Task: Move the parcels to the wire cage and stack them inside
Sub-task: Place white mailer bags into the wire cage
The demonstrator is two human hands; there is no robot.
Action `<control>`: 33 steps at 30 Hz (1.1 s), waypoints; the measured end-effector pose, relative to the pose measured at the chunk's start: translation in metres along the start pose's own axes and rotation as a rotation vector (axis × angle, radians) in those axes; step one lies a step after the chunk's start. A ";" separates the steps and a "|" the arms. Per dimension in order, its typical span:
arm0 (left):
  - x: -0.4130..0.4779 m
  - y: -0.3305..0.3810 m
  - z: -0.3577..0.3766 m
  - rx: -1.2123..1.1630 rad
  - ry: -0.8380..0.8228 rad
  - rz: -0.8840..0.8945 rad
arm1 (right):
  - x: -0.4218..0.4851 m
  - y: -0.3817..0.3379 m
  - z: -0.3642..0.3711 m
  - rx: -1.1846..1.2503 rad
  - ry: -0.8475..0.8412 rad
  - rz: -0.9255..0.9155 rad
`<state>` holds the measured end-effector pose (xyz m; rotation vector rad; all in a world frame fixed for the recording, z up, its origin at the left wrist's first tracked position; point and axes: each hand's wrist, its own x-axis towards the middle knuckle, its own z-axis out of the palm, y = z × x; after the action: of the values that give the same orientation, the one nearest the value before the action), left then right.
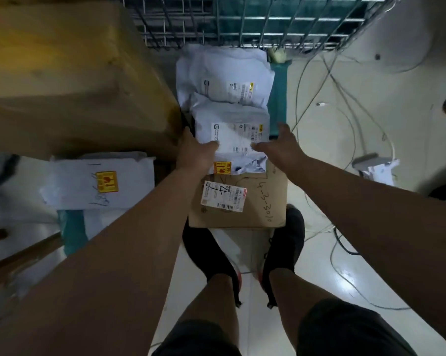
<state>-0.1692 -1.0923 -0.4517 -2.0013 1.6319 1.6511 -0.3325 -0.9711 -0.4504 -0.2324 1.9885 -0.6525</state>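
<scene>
A white plastic mailer parcel (231, 122) with a shipping label lies on the floor in front of me, overlapping a brown cardboard box (258, 201) near my feet. My left hand (195, 152) holds the mailer's left side, thumb on its label. My right hand (281, 145) reaches to its right side with fingers spread, thumb tip at the label; whether it grips is unclear. A second, larger white mailer (222, 73) lies beyond it. The wire cage (242, 24) stands at the top of the view.
A large brown carton (70, 73) fills the upper left. A white parcel with a yellow fragile sticker (98, 183) lies at left. Loose cables (332, 104) run across the pale floor at right. My shoes (283, 242) stand just behind the cardboard box.
</scene>
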 end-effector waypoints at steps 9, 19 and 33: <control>0.057 -0.023 0.023 -0.307 -0.048 -0.170 | 0.047 0.023 0.023 0.240 -0.069 0.047; 0.056 -0.027 0.016 -0.530 -0.098 -0.156 | 0.044 0.015 0.020 0.336 -0.084 0.039; -0.133 0.077 -0.102 -0.488 -0.399 -0.162 | -0.109 -0.121 -0.092 0.352 -0.100 -0.114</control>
<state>-0.1392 -1.1023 -0.2700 -1.7428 0.9751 2.3549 -0.3721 -0.9946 -0.2690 -0.1612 1.7397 -1.0295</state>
